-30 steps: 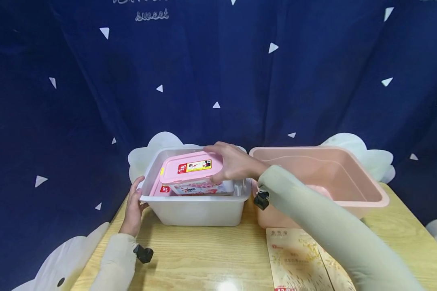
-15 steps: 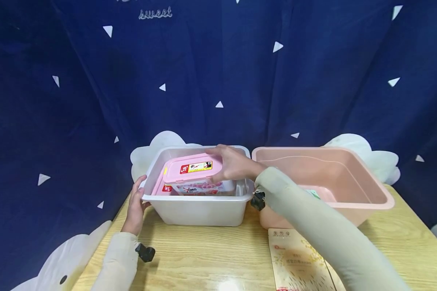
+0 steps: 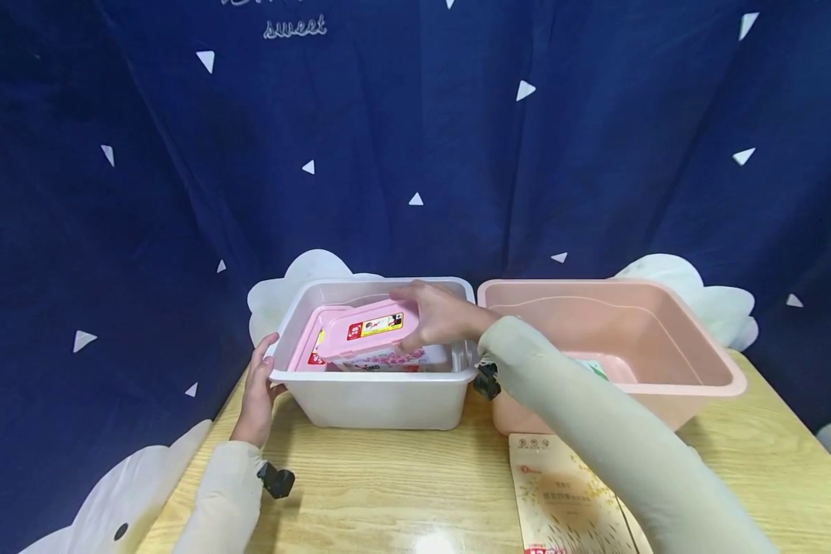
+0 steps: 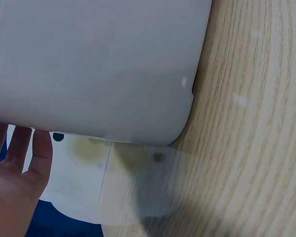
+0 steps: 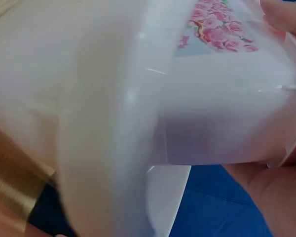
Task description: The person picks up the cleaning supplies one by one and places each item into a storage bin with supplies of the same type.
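**Pink-lidded rectangular plastic box (image 3: 370,332) lower and more tilted in the rectangular white plastic bin (image 3: 381,404), grip not released**

Change over the last 1 s: box has dropped a bit and slanted more, left end down. Less of its flower-printed front shows above the bin's near rim, and more of the flat pink plastic piece (image 3: 306,345) at the left, partly under it, is exposed. Unclear whether the box touches that piece or the bin floor.

Right hand (image 3: 450,312): pinching the box's right end, thumb on near side, fingers on far side. Right wrist view: box wall between the digits, blurry white plastic in front.

Left hand (image 3: 255,392): at the bin's left side, same spot as before. Fingers spread, roughly straight, touching near the rim; thumb pressure can't be told. Looks like steadying.

Bin hasn't visibly moved. Judgement: box is inside but not seated flat, so its placement isn't settled; the tilt could catch on the piece below.

Other: pale-pink plastic bin (image 3: 644,331) just beside, unchanged; 1 flat beige printed packet (image 3: 561,496) in front, partly under the sleeve.
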Available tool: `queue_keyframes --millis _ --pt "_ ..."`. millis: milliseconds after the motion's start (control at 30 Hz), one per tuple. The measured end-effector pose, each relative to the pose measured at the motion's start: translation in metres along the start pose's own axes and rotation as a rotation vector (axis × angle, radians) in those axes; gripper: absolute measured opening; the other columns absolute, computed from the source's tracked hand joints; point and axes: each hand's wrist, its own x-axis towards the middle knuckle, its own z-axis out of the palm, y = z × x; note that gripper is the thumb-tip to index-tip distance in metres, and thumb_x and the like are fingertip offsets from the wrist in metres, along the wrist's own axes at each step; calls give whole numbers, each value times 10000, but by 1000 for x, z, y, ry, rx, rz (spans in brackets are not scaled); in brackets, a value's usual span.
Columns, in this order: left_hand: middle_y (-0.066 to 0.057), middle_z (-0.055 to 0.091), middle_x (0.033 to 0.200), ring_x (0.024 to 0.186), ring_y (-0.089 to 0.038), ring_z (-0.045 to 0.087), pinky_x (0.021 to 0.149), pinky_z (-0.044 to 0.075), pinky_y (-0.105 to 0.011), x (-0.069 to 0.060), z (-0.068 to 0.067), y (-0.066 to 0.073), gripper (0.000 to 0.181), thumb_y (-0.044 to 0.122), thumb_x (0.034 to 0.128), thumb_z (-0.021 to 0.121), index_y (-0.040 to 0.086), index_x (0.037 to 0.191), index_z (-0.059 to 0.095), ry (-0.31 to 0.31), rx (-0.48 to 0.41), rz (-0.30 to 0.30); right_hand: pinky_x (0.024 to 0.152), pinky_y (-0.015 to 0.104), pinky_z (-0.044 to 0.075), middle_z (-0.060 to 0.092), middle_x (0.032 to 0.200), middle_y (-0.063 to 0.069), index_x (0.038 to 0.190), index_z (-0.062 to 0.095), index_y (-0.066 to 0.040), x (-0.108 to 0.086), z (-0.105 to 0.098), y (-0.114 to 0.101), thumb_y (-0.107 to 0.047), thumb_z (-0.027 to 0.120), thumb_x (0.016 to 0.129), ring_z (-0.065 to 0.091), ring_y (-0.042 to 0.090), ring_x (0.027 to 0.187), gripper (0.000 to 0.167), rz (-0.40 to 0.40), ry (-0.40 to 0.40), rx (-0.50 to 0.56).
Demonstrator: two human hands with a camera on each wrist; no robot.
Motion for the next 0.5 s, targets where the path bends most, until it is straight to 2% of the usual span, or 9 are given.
queue_keyframes --millis 200,400,500 --pt "-47 332 1481 1176 -81 445 876 416 -234 0 -1 0 546 433 1046 191 240 1556 222 -16 6 -10 984 385 487 640 1278 104 1423 509 -35 -1 9 8 -296 841 655 591 200 1086 877 -23 -8 -2" --pt "-49 331 1483 1174 -82 448 872 418 -231 0 -1 0 544 429 1045 193 241 1554 225 -13 6 -9 871 324 477 632 1171 45 1450 503 -107 0 15 13 -321 847 647 567 172 981 899 -12 -11 -9" --pt "-39 343 1467 1166 -79 455 870 421 -232 0 -1 1 540 424 1046 195 237 1551 230 -9 1 -5 863 316 466 625 1149 31 1451 505 -131 1 17 13 -342 848 642 556 167 969 904 1 -8 -25"
